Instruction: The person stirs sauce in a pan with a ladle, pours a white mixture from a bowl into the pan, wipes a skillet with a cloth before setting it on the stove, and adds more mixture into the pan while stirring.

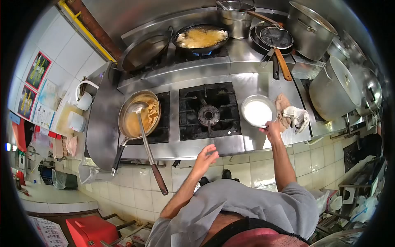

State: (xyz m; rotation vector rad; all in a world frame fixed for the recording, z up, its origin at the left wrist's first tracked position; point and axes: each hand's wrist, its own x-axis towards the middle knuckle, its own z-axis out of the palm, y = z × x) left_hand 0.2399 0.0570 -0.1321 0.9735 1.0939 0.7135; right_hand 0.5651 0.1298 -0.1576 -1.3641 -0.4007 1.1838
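R hand (270, 128) had its fingers closed on the near rim of 1 round silver metal bowl (270, 103) w/ smooth, bright-white contents. L hand (207, 156) hovered nr the worktop (226, 145) edge, fingers apart, fairly wide. Just beyond L fingers: 1 black iron burner grate (209, 117). To their left: 1 round pan (123, 116) of orange-brown sauce, w/ 1 wood-handled metal ladle (145, 131). Right of R fingers: 2 cloths, 1 tan (282, 108), 1 white (297, 117). Far left: 2 red-edged dark posters (38, 71), text too small to read.

The towel (283, 112) is tan; the liquid (258, 114) is white. The sleeves (303, 201) are grey; the bin (91, 230) is red.
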